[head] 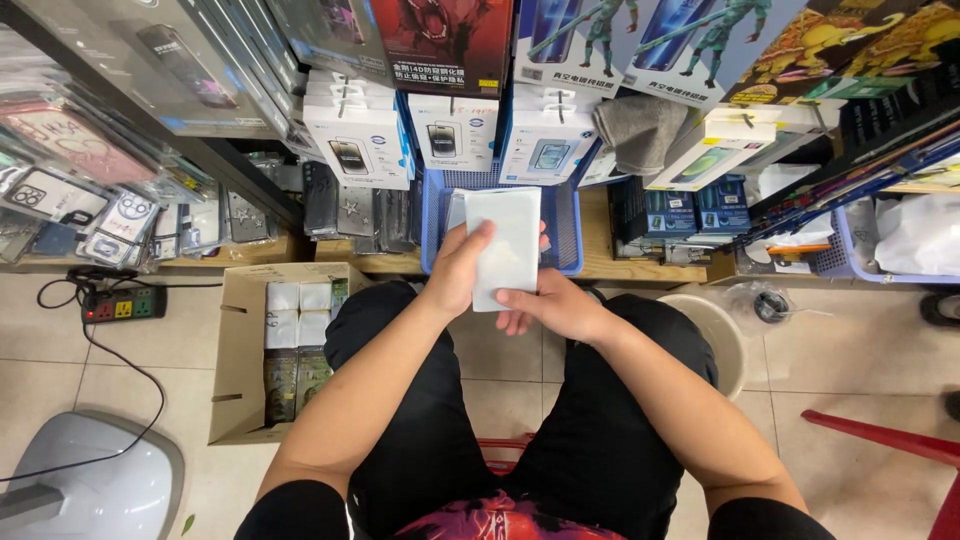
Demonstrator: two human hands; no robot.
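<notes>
- Here, the left hand (pixel 462 268) and right hand (pixel 552 306) both grip a flat white packet (pixel 505 245), held up above the person's lap, just in front of the blue basket (pixel 570 235) on the shelf (pixel 625 268).
- Left thumb lies across its face; right fingers pinch its lower edge.
- The step looks like checking or turning the packet; a further move would call for a steady two-handed hold.
- Its long axis runs away from the person, top end toward the shelf's front edge.
</notes>
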